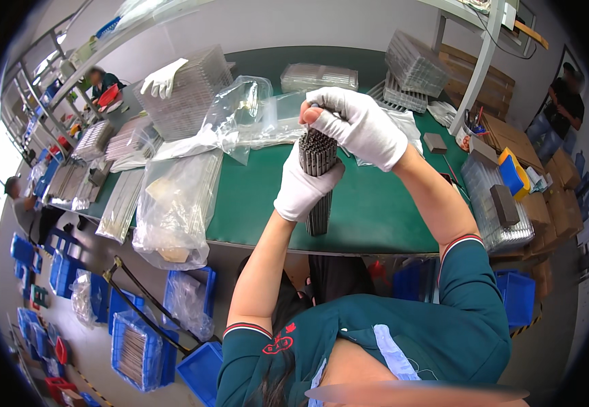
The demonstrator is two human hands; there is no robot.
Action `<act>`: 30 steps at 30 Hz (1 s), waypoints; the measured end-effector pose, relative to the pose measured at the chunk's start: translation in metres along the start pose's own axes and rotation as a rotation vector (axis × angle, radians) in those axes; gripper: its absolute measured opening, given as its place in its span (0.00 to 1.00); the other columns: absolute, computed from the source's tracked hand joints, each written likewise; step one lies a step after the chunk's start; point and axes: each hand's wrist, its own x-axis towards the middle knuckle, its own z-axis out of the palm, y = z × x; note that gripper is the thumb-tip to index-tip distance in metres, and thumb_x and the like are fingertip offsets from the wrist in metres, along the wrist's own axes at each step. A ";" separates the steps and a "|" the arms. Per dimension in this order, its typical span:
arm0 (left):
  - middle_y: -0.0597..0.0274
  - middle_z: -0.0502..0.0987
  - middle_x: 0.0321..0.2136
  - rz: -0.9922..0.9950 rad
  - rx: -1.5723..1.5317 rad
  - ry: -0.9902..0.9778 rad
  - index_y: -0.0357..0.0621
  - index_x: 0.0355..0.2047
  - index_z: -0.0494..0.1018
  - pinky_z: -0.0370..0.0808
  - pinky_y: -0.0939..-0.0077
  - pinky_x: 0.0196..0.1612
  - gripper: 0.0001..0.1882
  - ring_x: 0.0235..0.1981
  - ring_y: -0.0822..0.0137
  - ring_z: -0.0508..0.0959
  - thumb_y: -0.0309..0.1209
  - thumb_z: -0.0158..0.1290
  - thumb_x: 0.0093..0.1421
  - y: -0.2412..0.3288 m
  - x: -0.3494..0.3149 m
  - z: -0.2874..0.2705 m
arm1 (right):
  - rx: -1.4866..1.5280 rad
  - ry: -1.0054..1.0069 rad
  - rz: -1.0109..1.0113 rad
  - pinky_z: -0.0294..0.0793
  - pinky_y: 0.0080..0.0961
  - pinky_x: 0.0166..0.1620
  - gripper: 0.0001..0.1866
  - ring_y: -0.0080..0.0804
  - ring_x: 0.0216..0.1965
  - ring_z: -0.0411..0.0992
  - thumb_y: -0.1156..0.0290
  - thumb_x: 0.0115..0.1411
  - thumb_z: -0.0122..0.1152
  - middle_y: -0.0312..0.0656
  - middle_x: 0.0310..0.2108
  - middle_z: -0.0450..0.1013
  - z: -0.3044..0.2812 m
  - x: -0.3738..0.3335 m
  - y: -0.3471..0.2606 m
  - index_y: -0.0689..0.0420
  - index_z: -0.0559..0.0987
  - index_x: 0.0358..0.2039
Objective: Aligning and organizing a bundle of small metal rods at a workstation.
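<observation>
A thick bundle of thin dark-grey metal rods (318, 153) stands upright over the green table, its rod ends uppermost. My left hand (305, 188), in a white glove, is closed round the bundle below its top. Just above the rod ends is my right hand (361, 124), gloved in white with the thumb and a fingertip bare. Its fingers are pinched together. A small dark tip shows between them, but I cannot make out what it belongs to. The bundle's lower part comes out beneath my left hand near the table's front edge.
Left of the bundle lie clear plastic bags (175, 203) on the green table (253, 217). Stacked clear trays (189, 91), with a white glove (164, 79) on top, stand behind. A grey block (435, 142) sits right. Blue crates (138, 353) stand on the floor; other people work farther off.
</observation>
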 end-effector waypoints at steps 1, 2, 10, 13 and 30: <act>0.65 0.73 0.28 -0.001 0.000 -0.001 0.39 0.38 0.66 0.71 0.79 0.36 0.20 0.29 0.74 0.72 0.27 0.59 0.44 0.001 0.000 0.000 | -0.035 0.004 -0.016 0.69 0.20 0.40 0.10 0.21 0.32 0.69 0.65 0.60 0.55 0.36 0.27 0.72 0.000 0.001 0.001 0.60 0.75 0.33; 0.65 0.73 0.28 -0.004 -0.003 0.000 0.39 0.38 0.66 0.71 0.79 0.36 0.20 0.29 0.75 0.72 0.27 0.59 0.44 0.003 0.000 0.001 | -0.070 0.007 -0.032 0.69 0.20 0.40 0.10 0.21 0.32 0.69 0.65 0.60 0.55 0.37 0.27 0.72 0.000 0.001 0.002 0.60 0.75 0.33; 0.65 0.74 0.27 0.015 -0.035 0.000 0.39 0.37 0.67 0.72 0.79 0.35 0.19 0.28 0.75 0.72 0.27 0.60 0.44 -0.003 0.000 0.000 | -0.014 0.037 0.006 0.70 0.21 0.40 0.10 0.22 0.31 0.69 0.65 0.60 0.55 0.37 0.27 0.72 -0.001 0.004 0.004 0.60 0.75 0.34; 0.65 0.74 0.27 0.036 -0.009 -0.008 0.39 0.37 0.67 0.72 0.79 0.34 0.19 0.27 0.75 0.72 0.27 0.60 0.44 -0.002 0.000 0.000 | -0.054 0.007 0.042 0.70 0.21 0.39 0.10 0.23 0.31 0.69 0.65 0.60 0.55 0.38 0.27 0.72 -0.001 0.004 0.004 0.60 0.75 0.34; 0.67 0.74 0.27 0.002 -0.140 0.004 0.40 0.37 0.67 0.71 0.80 0.34 0.19 0.28 0.77 0.72 0.26 0.59 0.45 0.000 -0.003 0.002 | -0.060 0.086 0.037 0.70 0.24 0.36 0.12 0.31 0.30 0.71 0.63 0.60 0.56 0.41 0.28 0.73 -0.003 0.002 0.010 0.59 0.76 0.35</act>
